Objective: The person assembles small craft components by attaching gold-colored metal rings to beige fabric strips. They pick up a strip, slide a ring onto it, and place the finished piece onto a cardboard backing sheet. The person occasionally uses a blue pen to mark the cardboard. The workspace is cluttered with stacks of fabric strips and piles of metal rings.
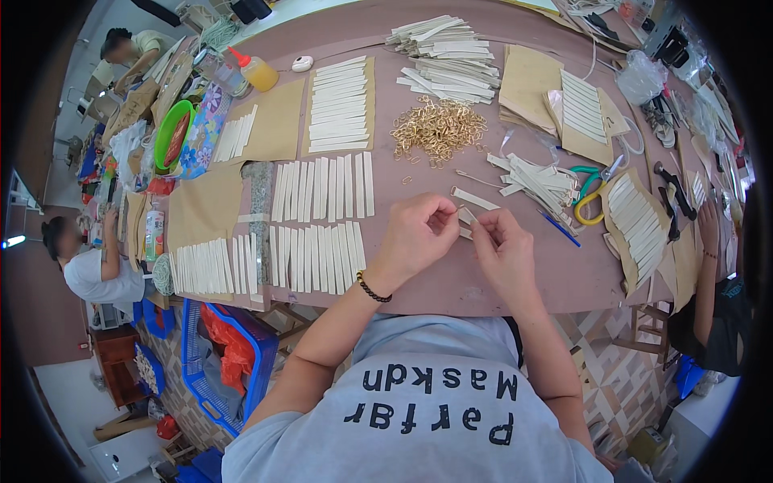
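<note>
Over the table's near edge, my left hand (419, 235) and my right hand (507, 248) meet at a cream strap strip (465, 232). My right hand pinches the strip between thumb and fingers. The left fingertips are pressed together just beside its end; a small gold ring seems to be there, though what they grip is too small to make out. Just beyond my fingers lies another cream strip (475, 199). Farther off is a heap of small gold metal rings (439, 131). To the left, rows of cream strips (322, 189) lie side by side.
A loose strip pile (538, 181), yellow-and-green scissors (594, 193) and a blue pen (559, 229) lie at right. Strip bundles (451, 60) sit at the back, near a glue bottle (259, 74). A blue basket (262, 354) stands below left. Other people work left and right.
</note>
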{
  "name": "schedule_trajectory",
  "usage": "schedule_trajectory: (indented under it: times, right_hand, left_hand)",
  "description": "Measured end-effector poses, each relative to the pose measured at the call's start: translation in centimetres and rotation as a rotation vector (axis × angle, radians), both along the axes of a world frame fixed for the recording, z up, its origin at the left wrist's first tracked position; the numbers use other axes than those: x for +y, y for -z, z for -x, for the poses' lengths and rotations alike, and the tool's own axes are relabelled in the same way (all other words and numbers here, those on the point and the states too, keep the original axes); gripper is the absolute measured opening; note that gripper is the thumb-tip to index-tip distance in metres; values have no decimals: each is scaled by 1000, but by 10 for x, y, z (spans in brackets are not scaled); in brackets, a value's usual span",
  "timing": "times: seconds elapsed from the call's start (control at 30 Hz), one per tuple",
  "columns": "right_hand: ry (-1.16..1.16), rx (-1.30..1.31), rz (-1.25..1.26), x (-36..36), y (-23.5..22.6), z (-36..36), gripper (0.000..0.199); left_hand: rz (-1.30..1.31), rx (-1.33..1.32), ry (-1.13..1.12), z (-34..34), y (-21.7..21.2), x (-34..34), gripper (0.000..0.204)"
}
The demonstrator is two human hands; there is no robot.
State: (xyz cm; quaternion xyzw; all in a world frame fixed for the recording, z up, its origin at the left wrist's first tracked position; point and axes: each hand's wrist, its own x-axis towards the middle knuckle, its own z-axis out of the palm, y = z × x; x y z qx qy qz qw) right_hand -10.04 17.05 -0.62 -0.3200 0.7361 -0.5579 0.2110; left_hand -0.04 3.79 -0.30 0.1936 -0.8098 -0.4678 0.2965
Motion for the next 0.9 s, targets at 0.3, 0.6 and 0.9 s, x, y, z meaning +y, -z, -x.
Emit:
schedule_trajectory:
  times: [0.3, 0.6, 0.9]
  right_hand:
    - [-35, -74, -18, -2, -4, 1, 9]
    - [-39, -98, -5, -6, 0, 5, 9]
    - [-156, -77, -69, -1, -7, 13, 10]
  left_hand:
    - [252, 68, 38, 1, 4, 3, 12]
    - [351, 58, 25, 2, 2, 6, 17]
    - [209, 94, 52, 1, 8, 5, 12]
